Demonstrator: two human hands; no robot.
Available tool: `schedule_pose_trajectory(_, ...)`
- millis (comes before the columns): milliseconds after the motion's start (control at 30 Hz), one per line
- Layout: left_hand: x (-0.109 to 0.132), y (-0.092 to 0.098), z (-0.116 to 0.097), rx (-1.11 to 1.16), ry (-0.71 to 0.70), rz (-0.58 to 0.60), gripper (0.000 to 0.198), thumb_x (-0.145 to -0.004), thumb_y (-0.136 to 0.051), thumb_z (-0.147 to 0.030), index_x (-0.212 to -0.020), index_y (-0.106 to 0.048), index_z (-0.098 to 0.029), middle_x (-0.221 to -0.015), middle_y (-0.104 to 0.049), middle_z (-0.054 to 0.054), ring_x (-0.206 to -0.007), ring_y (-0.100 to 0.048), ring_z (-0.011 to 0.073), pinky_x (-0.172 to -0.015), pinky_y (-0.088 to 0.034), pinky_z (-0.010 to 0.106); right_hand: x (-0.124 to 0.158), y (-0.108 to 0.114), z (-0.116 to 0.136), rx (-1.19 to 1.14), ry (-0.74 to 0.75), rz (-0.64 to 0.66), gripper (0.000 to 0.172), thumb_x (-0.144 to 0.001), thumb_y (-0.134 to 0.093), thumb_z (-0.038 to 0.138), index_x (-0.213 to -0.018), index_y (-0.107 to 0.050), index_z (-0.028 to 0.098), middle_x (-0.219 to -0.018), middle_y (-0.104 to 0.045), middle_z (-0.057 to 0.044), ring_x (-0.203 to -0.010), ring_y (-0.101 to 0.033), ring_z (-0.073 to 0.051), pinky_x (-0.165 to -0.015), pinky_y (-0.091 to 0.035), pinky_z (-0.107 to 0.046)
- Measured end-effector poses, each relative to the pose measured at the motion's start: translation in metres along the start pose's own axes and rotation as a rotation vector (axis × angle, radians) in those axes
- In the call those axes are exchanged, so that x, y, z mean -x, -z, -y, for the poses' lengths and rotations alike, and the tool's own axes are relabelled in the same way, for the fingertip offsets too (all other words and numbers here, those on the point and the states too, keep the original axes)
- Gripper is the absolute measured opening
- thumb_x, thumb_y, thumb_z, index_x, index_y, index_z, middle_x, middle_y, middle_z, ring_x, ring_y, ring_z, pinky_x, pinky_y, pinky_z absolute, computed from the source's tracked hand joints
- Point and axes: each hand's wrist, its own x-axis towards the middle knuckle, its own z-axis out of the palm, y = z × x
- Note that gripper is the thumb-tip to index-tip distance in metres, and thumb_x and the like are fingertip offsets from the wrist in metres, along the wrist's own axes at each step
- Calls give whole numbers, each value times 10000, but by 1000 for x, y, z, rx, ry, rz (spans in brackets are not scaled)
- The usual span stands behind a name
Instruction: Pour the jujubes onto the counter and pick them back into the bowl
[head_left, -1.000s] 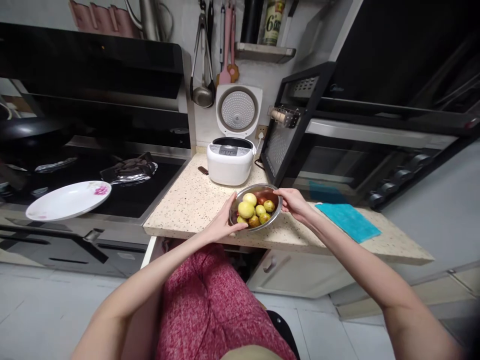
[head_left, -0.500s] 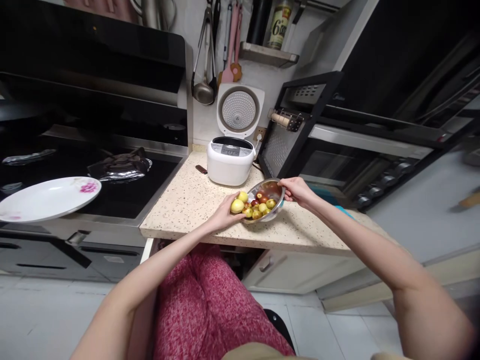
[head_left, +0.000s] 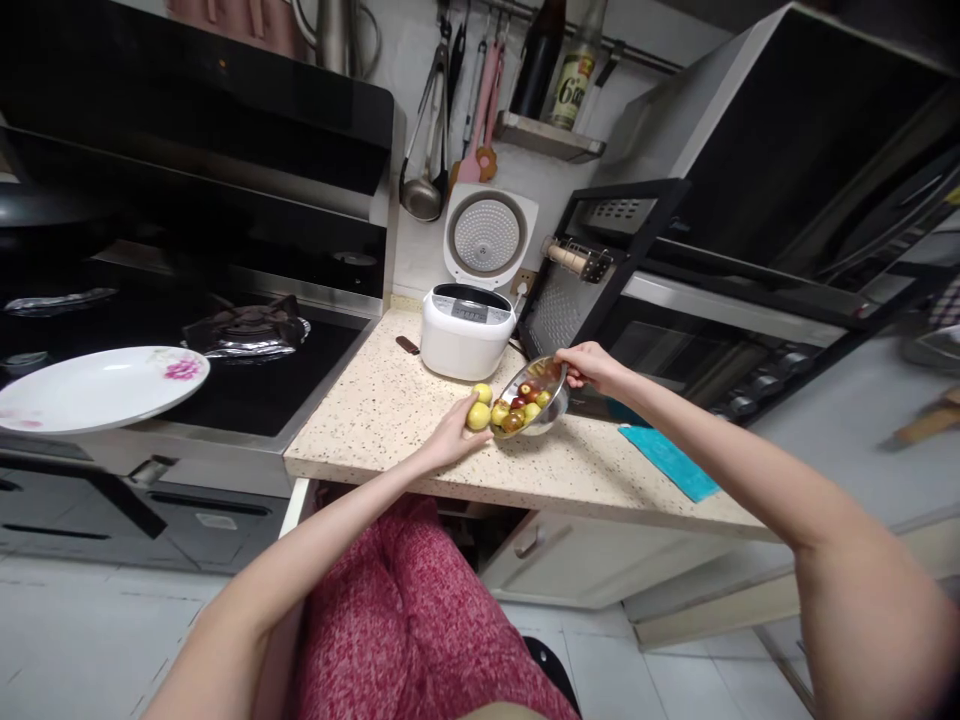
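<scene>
You have one steel bowl (head_left: 553, 393) of fruit, too small to count surely, one white plate (head_left: 97, 387), one rice cooker (head_left: 466, 328), one blue cloth (head_left: 667, 461).

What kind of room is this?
Most likely a home kitchen: a white rice cooker with its lid up sits on the speckled stone counter, a black gas stove is beside it, and ladles hang on the wall.

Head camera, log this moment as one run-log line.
left hand: on yellow fruit at bowl's edge | right hand: tilting metal bowl by rim | fruit inside | counter
</scene>
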Motion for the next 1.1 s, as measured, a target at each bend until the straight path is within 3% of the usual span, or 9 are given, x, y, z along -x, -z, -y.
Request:
schedule_pose_trajectory(467, 2, -3, 8, -33, -19, -59, 786, -874, -693, -337, -1554, -333, -176, -1591, -378, 204, -1504, -350, 371, -1231, -299, 602, -22, -4, 26, 121, -18, 10, 412, -711, -708, 116, -405, -443, 193, -292, -420, 24, -261, -456, -78, -256, -326, -134)
schedule_pose_trajectory(767, 1, -5, 15, -49, -34, -86, 833, -872, -718, -382, -1568, -299, -200, -1612, -330, 207, -1510, -337, 377, -1233, -305, 588, -24, -4, 31, 173, 16, 12, 412, -691, -724, 129, -394, -447, 198, -280, -434, 19, -267, -511, -103, -252, -346, -127)
schedule_pose_trajectory(1100, 13, 5, -3, -128, -66, -4, 962, -834, -763, -469, -1597, -216, -259, -1671, -196, 172, -1569, -179, 369, -1265, -231, 574, -9, 5, 31, 280, 104, -9, 420, -694, -775, 157, -397, -480, 195, -302, -499, -3, -265, -526, -116, -266, -401, -152)
